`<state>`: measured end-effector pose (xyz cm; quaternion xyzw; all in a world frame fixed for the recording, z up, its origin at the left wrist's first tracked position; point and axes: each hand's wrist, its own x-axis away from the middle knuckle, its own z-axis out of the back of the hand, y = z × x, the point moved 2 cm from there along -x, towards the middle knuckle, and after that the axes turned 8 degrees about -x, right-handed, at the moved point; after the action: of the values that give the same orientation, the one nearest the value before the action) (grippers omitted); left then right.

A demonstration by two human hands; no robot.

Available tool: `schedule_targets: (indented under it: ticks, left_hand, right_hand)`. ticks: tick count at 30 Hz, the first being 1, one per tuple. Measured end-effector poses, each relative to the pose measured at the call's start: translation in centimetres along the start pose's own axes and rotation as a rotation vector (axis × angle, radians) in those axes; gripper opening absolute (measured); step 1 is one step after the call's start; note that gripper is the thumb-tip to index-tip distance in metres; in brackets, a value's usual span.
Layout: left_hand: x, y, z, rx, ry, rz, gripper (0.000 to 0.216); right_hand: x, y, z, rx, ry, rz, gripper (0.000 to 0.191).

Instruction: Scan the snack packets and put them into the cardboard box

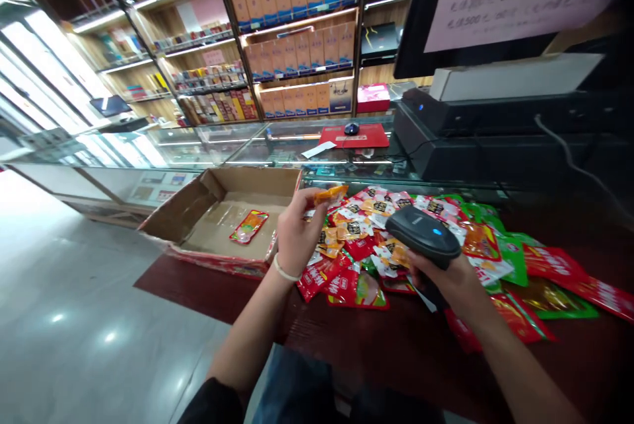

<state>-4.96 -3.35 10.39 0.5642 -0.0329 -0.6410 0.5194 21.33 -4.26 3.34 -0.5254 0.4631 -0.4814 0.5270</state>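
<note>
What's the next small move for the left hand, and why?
Probably bring the orange packet in the left hand in front of the scanner: the packet is raised clear of the cardboard box, the right hand holds the scanner over the pile of packets, and packet and scanner are apart.

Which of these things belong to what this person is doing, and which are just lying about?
Seemingly part of the job:
barcode scanner, in the right hand
orange packet, in the left hand
heap of packets
cardboard box with red-edged packet inside

Apparently just lying about:
computer mouse on a red mat
white paper slip
</note>
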Motion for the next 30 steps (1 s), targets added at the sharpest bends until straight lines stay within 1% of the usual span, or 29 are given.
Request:
schedule_targets:
  ticks: [2, 3, 5, 7, 9, 11, 12, 13, 14, 16, 19, 21, 23, 24, 26, 30]
  left_hand:
    - [-0.6, 0.0, 3.8, -0.22, 0.042, -0.097, 0.016]
    - [-0.9, -0.4, 5.5, -0.322, 0.069, -0.132, 0.017]
    - [-1.3, -2.0, 8.6, -0.492, 0.111, -0.161, 0.019]
    - [-1.4, -4.3, 10.9, -0.627, 0.107, -0.133, 0.022]
    - [-1.4, -6.9, 12.3, -0.728, 0.013, -0.081, 0.022]
    - [-1.2, -8.8, 12.8, -0.768, -0.12, -0.029, 0.023]
    - [-1.0, -9.3, 12.9, -0.768, -0.169, -0.012, 0.025]
    - [-0.9, -9.5, 12.9, -0.761, -0.192, -0.002, 0.026]
    - [-0.8, -9.2, 12.7, -0.75, -0.188, 0.0, 0.028]
    - [-0.7, -7.7, 12.2, -0.716, -0.146, -0.024, 0.028]
    - [-0.3, -3.9, 10.2, -0.606, -0.124, -0.102, 0.027]
    - [0.3, -1.5, 8.0, -0.504, -0.164, -0.16, 0.027]
    - [1.0, 0.1, 5.2, -0.398, -0.239, -0.195, 0.027]
    - [1.4, 0.5, 3.6, -0.352, -0.28, -0.202, 0.027]
    - [2.0, 0.4, 0.3, -0.297, -0.363, -0.201, 0.027]
    - [2.7, -1.5, -5.6, -0.341, -0.481, -0.203, 0.027]
  right_hand:
    - [0.2, -0.3, -0.4, 0.023, -0.033, -0.003, 0.04]
    - [0.3, -0.4, -0.6, 0.029, -0.044, -0.002, 0.041]
    - [0.2, -0.4, -1.1, 0.029, -0.06, -0.003, 0.04]
    - [0.0, -0.1, -1.8, 0.018, -0.077, 0.003, 0.039]
    - [-0.3, 0.2, -2.5, 0.01, -0.095, -0.001, 0.038]
    - [-0.5, 0.4, -3.4, -0.015, -0.112, -0.013, 0.037]
    - [-0.6, 0.4, -3.8, -0.034, -0.122, -0.016, 0.037]
    - [-0.6, 0.3, -4.2, -0.058, -0.134, -0.012, 0.037]
    - [-0.6, 0.0, -4.6, -0.08, -0.153, -0.001, 0.037]
    - [-0.5, -0.5, -5.2, -0.101, -0.167, 0.011, 0.039]
    - [-0.7, -1.5, -5.7, -0.101, -0.126, 0.009, 0.041]
    - [-1.0, -2.2, -5.7, -0.08, -0.113, 0.02, 0.04]
    - [-1.6, -2.7, -5.3, -0.048, -0.084, 0.03, 0.04]
    - [-2.0, -2.9, -5.0, -0.01, -0.068, 0.034, 0.04]
    - [-2.9, -3.0, -4.0, 0.021, -0.027, 0.06, 0.041]
    - [-4.1, -2.3, -1.8, -0.078, 0.022, 0.074, 0.039]
